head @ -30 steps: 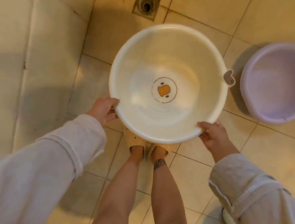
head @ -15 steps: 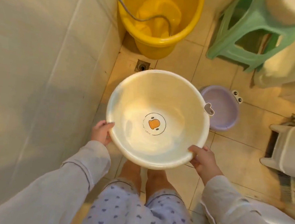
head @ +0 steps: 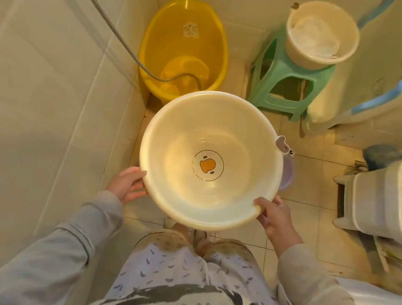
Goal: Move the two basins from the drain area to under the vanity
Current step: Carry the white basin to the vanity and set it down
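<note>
Head view: cream basin (head: 212, 138), duck print inside, rim gripped by left hand (head: 127, 183), right hand (head: 274, 218).

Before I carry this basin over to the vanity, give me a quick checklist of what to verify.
1. Both hands on rim: left hand and right hand grip the cream basin: ok.
2. Basin empty: ok, duck print shows, no contents visible.
3. Basin level: slightly tilted: ok.
4. Purple basin located: mostly hidden under cream one, on the floor: ok.
5. Shower hose clear of basin: ok.
6. Space under vanity free: cannot tell.
</note>
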